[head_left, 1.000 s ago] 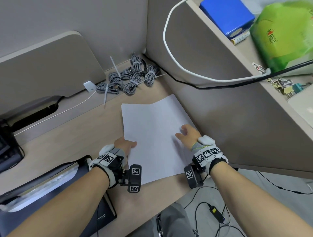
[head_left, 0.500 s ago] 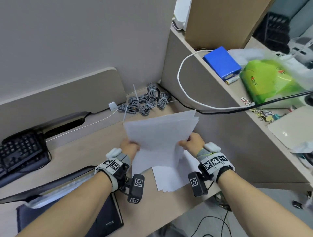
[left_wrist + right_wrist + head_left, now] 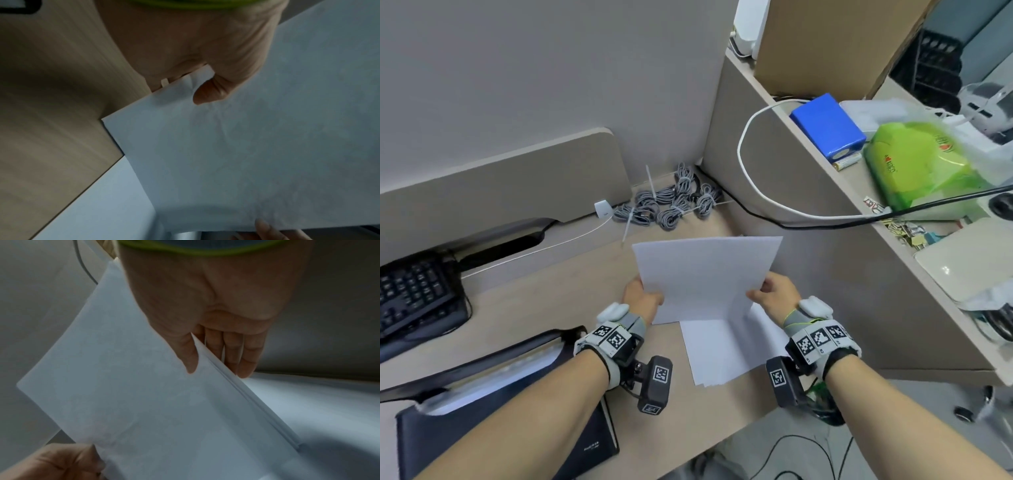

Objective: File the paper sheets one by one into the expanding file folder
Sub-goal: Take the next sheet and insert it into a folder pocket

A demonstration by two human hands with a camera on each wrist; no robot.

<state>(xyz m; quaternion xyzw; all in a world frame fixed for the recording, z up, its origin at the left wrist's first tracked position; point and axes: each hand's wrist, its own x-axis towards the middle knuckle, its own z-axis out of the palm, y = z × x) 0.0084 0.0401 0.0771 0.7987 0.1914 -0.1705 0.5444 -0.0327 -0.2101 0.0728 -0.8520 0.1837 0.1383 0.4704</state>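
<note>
The left hand (image 3: 642, 301) and right hand (image 3: 774, 294) each pinch a side edge of the raised paper sheet (image 3: 705, 274), fingers hidden behind it; it now stands flatter and squarer, above the paper stack (image 3: 722, 349); the expanding file folder (image 3: 493, 380) lies left of both hands

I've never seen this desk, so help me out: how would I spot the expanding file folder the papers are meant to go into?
Start at the pale wooden desk and look to its near left corner, beside the person's left forearm. There lies the expanding file folder, below the black keyboard. Unlike the loose white sheets to its right, it is dark-covered, with its mouth gaping and pale paper edges showing inside.
</note>
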